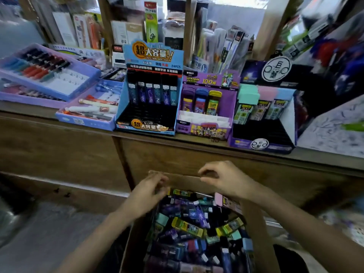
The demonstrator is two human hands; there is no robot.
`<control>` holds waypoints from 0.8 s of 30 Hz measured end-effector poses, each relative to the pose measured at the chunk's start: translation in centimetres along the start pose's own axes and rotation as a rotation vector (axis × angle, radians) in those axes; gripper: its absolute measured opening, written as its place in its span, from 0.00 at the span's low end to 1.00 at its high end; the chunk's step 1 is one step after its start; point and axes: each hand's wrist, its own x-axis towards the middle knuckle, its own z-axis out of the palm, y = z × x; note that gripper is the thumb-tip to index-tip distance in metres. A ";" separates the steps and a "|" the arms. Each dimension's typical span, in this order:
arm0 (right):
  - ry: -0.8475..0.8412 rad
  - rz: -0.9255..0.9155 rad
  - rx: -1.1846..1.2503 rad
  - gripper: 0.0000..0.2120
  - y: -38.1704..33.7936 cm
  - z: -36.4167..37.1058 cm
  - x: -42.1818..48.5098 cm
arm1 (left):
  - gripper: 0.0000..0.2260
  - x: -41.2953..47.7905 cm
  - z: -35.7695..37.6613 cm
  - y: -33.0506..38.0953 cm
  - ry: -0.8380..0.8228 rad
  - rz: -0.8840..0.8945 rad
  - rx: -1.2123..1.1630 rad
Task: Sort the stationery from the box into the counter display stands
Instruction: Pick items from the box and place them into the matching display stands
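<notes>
A cardboard box (pixel 258 237) stands open below the counter, filled with several small lead-refill cases (pixel 187 226) in dark purple, yellow, teal and pink. Its far flap (pixel 183 181) stands upright. My left hand (pixel 147 196) curls around the flap's left end. My right hand (pixel 222 179) pinches the flap's top edge further right. On the wooden counter (pixel 59 113) stand a blue display stand (pixel 149 56) with a row of dark cases, a purple stand (pixel 208 81) with three cases, and a dark purple stand (pixel 264 144) with three cases.
Two lilac and blue pen trays (pixel 82 117) lie on the counter's left. A scribbled-on sheet (pixel 334 131) lies on its right. Packaged goods fill the shelves (pixel 128 30) behind. The wooden counter front (pixel 59 150) rises just beyond the box.
</notes>
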 end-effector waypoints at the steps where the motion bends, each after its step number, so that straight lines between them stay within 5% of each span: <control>1: -0.038 0.043 0.010 0.12 1.3 1.3 -1.1 | 0.10 -0.5 1.8 -0.5 -0.048 -0.022 -0.007; 8: -0.293 0.254 0.015 0.15 8.7 10.1 -7.3 | 0.14 -3.6 11.2 -3.0 -0.301 -0.101 0.021; 12: -0.407 0.310 -0.036 0.30 11.1 13.7 -9.8 | 0.27 -4.0 13.8 -3.3 -0.421 -0.033 0.162; 17: -0.269 0.486 -0.028 0.43 12.0 16.0 -11.3 | 0.31 -3.9 15.4 -3.4 -0.523 -0.056 0.336; 24: 0.032 0.593 0.174 0.38 10.8 18.2 -11.1 | 0.24 -4.8 15.3 -4.0 -0.362 -0.051 0.349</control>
